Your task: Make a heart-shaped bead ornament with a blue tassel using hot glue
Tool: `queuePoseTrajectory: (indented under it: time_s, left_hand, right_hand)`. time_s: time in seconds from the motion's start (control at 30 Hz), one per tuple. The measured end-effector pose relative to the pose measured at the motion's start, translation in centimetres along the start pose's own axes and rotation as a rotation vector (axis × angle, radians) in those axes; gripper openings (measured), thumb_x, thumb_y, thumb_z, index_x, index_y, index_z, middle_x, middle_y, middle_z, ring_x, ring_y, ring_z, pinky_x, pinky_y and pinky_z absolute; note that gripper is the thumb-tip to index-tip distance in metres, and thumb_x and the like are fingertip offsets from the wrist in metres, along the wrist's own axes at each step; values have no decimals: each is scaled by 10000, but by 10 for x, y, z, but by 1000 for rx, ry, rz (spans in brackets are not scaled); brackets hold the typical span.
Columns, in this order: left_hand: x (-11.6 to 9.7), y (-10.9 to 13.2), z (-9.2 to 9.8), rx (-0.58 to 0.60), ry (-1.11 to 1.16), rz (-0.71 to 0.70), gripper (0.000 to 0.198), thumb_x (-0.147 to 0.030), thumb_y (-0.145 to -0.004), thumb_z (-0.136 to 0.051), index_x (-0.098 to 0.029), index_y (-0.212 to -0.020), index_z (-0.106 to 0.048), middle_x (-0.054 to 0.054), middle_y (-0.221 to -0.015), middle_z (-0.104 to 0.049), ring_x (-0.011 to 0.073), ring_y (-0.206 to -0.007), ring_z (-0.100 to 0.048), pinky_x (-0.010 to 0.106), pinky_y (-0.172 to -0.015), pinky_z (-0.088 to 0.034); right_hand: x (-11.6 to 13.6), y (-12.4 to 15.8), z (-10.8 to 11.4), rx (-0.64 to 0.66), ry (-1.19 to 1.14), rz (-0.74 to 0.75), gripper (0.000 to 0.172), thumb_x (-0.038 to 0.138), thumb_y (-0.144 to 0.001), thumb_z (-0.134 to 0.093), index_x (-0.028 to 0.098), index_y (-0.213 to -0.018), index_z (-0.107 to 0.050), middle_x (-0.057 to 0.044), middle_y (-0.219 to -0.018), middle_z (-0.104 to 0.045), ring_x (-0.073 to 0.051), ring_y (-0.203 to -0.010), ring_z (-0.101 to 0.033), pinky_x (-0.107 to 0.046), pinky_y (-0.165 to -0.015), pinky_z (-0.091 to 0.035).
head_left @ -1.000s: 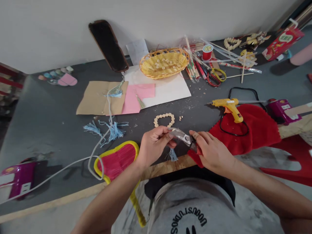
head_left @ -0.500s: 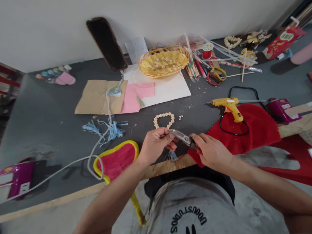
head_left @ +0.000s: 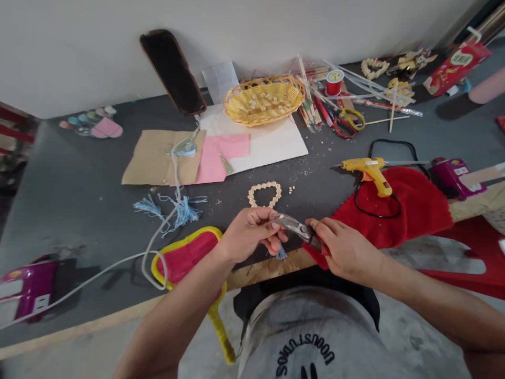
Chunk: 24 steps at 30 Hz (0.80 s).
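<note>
My right hand [head_left: 349, 247] is wrapped round the red handles of a pair of pruning shears [head_left: 299, 227], whose grey jaws point left. At the tip of the jaws my left hand [head_left: 252, 234] is closed in a pinch; what its fingers hold is too small and covered to make out. A heart-shaped ring of pale little pieces [head_left: 264, 185] lies on the table just beyond my left hand, with a few tiny cut bits [head_left: 291, 189] beside it. Below my left fingers a blue tassel [head_left: 281, 252] shows in part.
A yellow glue gun [head_left: 366, 168] lies on red cloth [head_left: 422, 210] at right. A wicker basket [head_left: 232, 113] with pale pieces stands behind, near scissors [head_left: 349, 123] and sticks. Left are blue tassels [head_left: 185, 210], a white cable [head_left: 150, 252] and a yellow-edged pink fan shape [head_left: 189, 255].
Both hands and the shears have shifted only slightly. The pale bit seen at the jaws earlier is no longer plain to see there.
</note>
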State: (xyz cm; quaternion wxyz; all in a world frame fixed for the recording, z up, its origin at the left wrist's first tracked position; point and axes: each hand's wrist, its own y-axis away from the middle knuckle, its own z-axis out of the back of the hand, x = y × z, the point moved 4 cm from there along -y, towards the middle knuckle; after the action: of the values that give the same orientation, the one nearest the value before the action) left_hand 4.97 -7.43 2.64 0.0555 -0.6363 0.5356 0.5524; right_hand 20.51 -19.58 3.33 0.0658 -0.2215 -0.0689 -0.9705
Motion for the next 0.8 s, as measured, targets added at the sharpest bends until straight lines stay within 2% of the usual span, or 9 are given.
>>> queuePoseTrajectory:
  time_s: [0.1,0.2,0.3,0.5,0.67,0.8]
  left_hand:
    - [4,-4,0,-86,-24,-35,361,-454,-687,-812,-136,-761,-659,30,-667,-698,89,-465,-603,197,-453,-535]
    - [2,-6,1,-226,-155,-126,338,-445,-722,-779,-139,-811,-666,39,-738,-715,114,-547,-656,221,-525,-576]
    - [-4,-5,2,-323,-280,-206,291,-394,-726,-773,-146,-824,-659,19,-712,-707,126,-551,-670,222,-527,-576]
    - [-11,-3,0,-239,-279,-186,293,-413,-730,-754,-146,-715,-634,5,-623,-679,121,-494,-654,212,-489,-563]
    - [-12,-4,-2,-191,-259,-167,313,-430,-718,-764,-151,-694,-626,-2,-592,-662,121,-482,-646,217,-480,-563]
    - [-7,-11,-1,-231,-237,-131,292,-410,-730,-757,-152,-704,-622,3,-602,-666,116,-482,-638,216,-474,-559]
  right_hand:
    - [-3,-3,-2,23,9,-66,454,88,-869,-389,88,-1318,-460,-153,-1072,-641,-261,-960,-632,-451,-857,-553]
    - [-6,-4,-1,-3,-12,-100,440,118,-886,-398,93,-1323,-452,-165,-1137,-630,-264,-1007,-630,-446,-874,-552]
    - [-6,-3,2,-21,-7,-129,471,146,-899,-412,108,-1368,-424,-164,-1195,-620,-287,-1077,-615,-465,-889,-550]
    - [-5,-3,6,13,13,-74,531,130,-864,-449,109,-1393,-406,-169,-1221,-615,-298,-1095,-602,-488,-925,-527]
    - [-4,-2,6,3,-5,-57,508,119,-854,-438,99,-1361,-412,-171,-1168,-621,-287,-1059,-611,-463,-876,-539]
    - [-6,-4,4,39,-30,-124,398,136,-890,-413,120,-1285,-457,-135,-1061,-650,-235,-888,-653,-384,-771,-547]
